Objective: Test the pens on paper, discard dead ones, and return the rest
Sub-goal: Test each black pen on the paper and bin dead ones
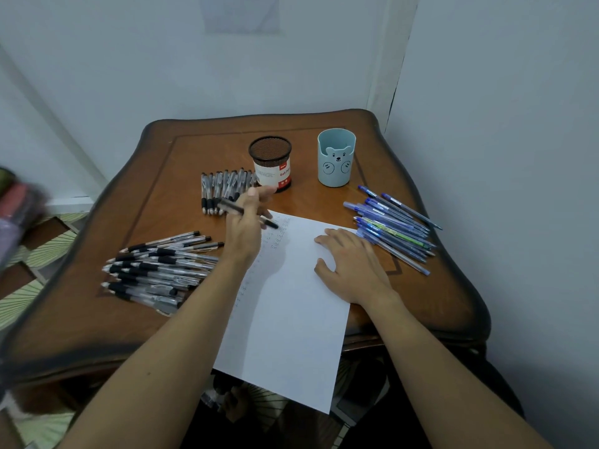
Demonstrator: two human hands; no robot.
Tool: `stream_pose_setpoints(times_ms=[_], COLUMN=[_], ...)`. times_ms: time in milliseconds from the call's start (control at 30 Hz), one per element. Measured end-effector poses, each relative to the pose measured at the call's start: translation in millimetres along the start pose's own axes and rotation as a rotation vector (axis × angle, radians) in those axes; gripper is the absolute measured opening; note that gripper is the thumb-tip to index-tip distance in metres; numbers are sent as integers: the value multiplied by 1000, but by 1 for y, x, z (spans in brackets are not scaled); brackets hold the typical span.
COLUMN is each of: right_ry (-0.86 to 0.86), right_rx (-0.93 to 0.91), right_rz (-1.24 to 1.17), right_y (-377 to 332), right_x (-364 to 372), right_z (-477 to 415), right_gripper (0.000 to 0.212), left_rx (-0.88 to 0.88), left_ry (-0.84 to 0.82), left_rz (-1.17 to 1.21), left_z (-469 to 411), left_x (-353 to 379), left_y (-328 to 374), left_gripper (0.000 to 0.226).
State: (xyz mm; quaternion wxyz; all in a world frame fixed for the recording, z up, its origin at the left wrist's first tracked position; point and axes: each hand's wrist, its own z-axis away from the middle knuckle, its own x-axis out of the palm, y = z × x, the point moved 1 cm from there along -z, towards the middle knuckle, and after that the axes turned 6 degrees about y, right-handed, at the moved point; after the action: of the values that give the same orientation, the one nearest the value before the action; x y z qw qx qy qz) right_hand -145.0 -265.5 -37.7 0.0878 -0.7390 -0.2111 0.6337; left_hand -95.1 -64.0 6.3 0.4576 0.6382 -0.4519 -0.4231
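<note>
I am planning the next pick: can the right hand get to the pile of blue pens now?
Probably yes. The right hand lies open on the paper, and the blue pens lie just beside it, nothing between.

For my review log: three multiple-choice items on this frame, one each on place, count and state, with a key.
1. The blue pen pile lies: A) right of the paper B) inside a holder C) on the floor
2. Holders on the table: A) one B) two C) four
3. The left hand: A) lies flat B) holds a black pen C) hangs idle
Key: 1A, beside the paper's right edge; 2B, black mesh holder and blue bear cup; 3B, fingers curl round the pen.
</note>
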Motion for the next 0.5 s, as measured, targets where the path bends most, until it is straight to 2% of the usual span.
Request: stream_pose_setpoints(times_ms=[100, 300, 500], right_ry=[1, 3, 7], right_rx=[-4, -7, -6], right_rz=[4, -12, -4], right_y=[1, 2, 2], right_x=[2, 2, 2], right_z=[0, 0, 0], right_gripper=[49, 50, 50], left_rx=[-35, -42, -52], left_ry=[-4, 18, 151], left_rz=[-53, -217, -189], left_z=[-1, -4, -3], left_x=[5, 5, 5], left_y=[-9, -33, -34], left_gripper=[50, 11, 18])
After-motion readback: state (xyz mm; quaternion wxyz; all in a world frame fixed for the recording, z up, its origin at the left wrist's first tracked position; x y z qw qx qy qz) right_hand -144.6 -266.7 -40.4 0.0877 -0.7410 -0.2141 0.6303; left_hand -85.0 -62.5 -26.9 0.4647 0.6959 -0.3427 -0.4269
